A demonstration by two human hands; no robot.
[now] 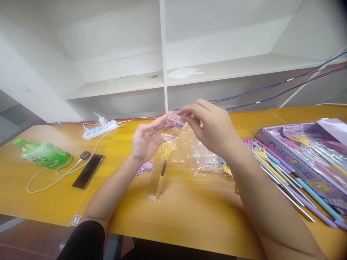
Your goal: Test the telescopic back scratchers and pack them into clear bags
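A small pink printed card is held up over the table between both my hands. My left hand, palm turned up and fingers extended, supports the card at its fingertips. The thumb and fingers of my right hand pinch the card's right side. Below them lies a yellow back scratcher with a hand-shaped head, inside a clear plastic sleeve. Several small purple cards lie beside my left wrist. Crumpled clear plastic sleeves are under my right hand.
Several loose coloured back scratchers lie at the right, alongside a purple display box of bagged ones. A green bottle, a phone, a white cable and a power strip are at the left. White shelving stands behind.
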